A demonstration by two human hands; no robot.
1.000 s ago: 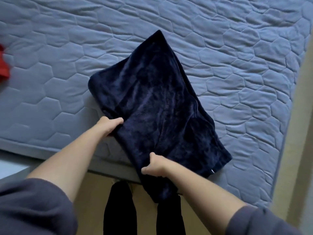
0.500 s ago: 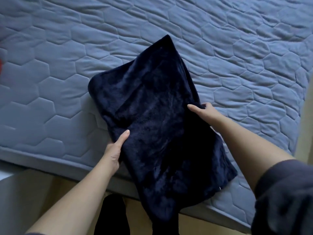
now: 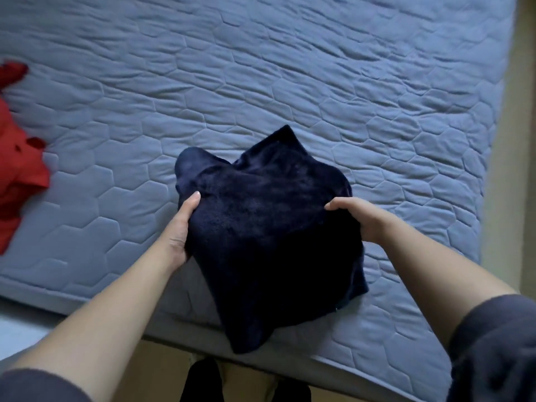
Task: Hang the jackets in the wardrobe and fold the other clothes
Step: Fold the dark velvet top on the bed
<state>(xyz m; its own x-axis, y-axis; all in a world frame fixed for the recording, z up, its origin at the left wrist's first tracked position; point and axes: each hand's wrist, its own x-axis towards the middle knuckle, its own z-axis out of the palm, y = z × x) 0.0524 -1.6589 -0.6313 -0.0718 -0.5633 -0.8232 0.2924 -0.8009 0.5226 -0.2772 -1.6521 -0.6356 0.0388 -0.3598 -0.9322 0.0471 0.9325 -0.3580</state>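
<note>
A dark navy plush garment (image 3: 269, 233) lies folded into a thick bundle near the front edge of the blue quilted mattress (image 3: 261, 82), its lower tip hanging over the edge. My left hand (image 3: 181, 227) grips its left side, thumb on top and fingers hidden underneath. My right hand (image 3: 359, 217) holds the right side, fingers curled over the fabric's edge. Both forearms reach in from below, with grey sleeves pushed up.
A red garment (image 3: 17, 175) lies crumpled at the mattress's left edge. Beige floor (image 3: 519, 140) runs along the right side of the bed and below its front edge. My dark-clad feet (image 3: 203, 381) stand by the bed.
The navy garment has been folded over from a long shape into a shorter, thicker bundle. Both hands have shifted to grip its two sides. The view has moved, bringing the red garment in.
</note>
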